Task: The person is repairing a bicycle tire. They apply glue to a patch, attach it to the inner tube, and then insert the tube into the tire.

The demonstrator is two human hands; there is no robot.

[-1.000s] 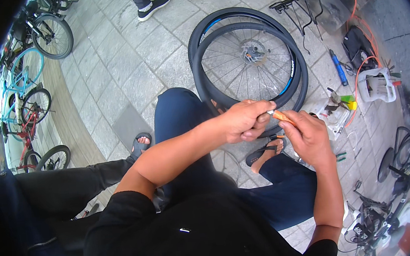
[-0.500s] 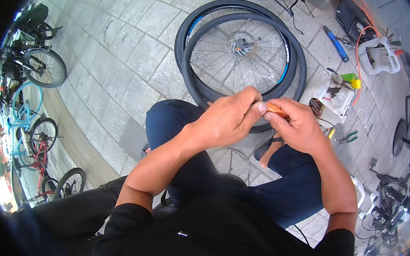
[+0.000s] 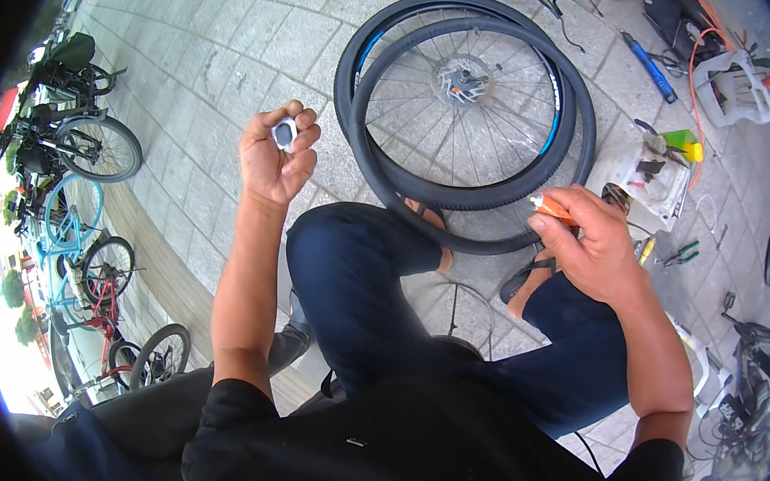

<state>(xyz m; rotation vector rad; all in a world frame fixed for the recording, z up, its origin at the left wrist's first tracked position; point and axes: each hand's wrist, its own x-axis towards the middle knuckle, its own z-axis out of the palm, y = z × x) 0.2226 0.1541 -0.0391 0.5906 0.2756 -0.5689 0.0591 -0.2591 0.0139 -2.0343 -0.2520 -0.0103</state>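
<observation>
Raised to the left, my left hand (image 3: 278,155) has its palm turned up and its fingers curled round a small dark oval patch (image 3: 284,135) with a pale border. My right hand (image 3: 586,241) grips a small orange glue tube (image 3: 555,209) whose whitish tip points up and left. Beyond my knees a spoked bicycle wheel with its tyre (image 3: 512,187) lies flat on the paving. Overlapping it is a smooth black ring (image 3: 589,128) that looks like an inner tube; its lower edge passes close to my right hand.
To the right stand a white container of tools (image 3: 650,196), pliers (image 3: 683,255), a blue pump-like cylinder (image 3: 648,68) and a cut plastic jug (image 3: 734,91). An orange hose (image 3: 701,136) runs along there. Several bicycles (image 3: 98,147) are parked at the left. A person's dark-clothed leg (image 3: 178,399) is beside me.
My hands were together at the orange tube and have come apart. The left has swung left and away from me, showing the patch; the right keeps the tube, its tip now exposed.
</observation>
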